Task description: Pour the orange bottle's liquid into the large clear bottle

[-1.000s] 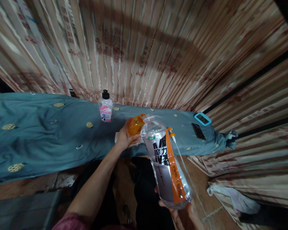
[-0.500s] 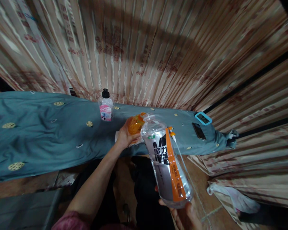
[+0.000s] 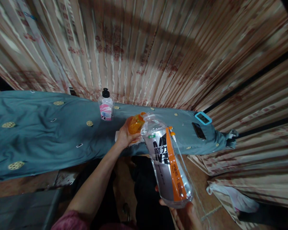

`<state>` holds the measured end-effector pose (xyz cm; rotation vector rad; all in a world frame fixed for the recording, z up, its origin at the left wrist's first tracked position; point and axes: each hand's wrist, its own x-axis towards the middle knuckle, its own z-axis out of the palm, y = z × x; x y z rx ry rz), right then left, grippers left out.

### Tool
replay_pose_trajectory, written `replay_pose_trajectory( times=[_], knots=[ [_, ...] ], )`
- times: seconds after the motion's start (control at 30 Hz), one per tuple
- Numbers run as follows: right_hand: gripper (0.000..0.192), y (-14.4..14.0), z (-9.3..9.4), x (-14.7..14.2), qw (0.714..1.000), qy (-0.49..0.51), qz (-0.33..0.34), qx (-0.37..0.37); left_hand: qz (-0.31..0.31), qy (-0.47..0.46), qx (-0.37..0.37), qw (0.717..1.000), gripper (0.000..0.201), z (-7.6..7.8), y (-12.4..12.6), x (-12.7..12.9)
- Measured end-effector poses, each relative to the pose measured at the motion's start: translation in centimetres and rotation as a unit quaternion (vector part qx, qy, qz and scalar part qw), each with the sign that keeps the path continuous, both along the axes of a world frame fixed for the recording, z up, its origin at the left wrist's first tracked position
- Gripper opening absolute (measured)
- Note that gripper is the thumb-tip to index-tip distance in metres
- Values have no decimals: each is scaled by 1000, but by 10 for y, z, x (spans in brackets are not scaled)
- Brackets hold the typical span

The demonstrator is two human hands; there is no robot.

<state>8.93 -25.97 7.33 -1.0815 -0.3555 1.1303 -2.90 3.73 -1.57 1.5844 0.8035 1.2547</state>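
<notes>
My left hand is closed around a small orange see-through bottle, tilted above the cloth. A large clear drink bottle with a silver, black and orange label leans up and to the left. Its open mouth meets the orange bottle's mouth; I cannot tell whether liquid passes between them. My right hand grips the drink bottle by its base, with some fingers hidden behind it. On the cloth beyond my left hand stands a clear pump bottle with a pink label and black top.
A narrow surface under a green cloth runs across the view. Toward its right end lie a blue-framed digital clock and a dark phone. A white cable hangs off the front edge. Pleated curtains rise behind.
</notes>
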Motion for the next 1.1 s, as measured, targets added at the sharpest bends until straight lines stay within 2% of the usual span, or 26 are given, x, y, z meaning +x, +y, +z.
replay_pose_trajectory(
  times=[0.13,0.3,0.4,0.67,0.87,1.0,1.1],
  knots=[
    [52,0,-1,0,1000,7,0,-3,-15,-20,-16,1000,89,0,0,-1],
    [49,2,0,-1,1000,16,-10,2,7,21,-4,1000,87,3,2,-3],
    [50,4,0,-3,1000,15,-16,0,16,39,0,999,86,9,2,-4],
    [58,3,-5,-2,1000,-8,-27,-6,55,127,5,990,66,30,6,-9],
    [53,5,-4,-4,1000,0,-27,-4,24,151,37,988,72,41,15,-10],
    [49,7,-3,-6,1000,2,-17,19,11,150,27,988,64,47,16,-10],
    [54,6,-7,-4,1000,4,-16,11,18,146,25,989,59,48,14,-8]
  ],
)
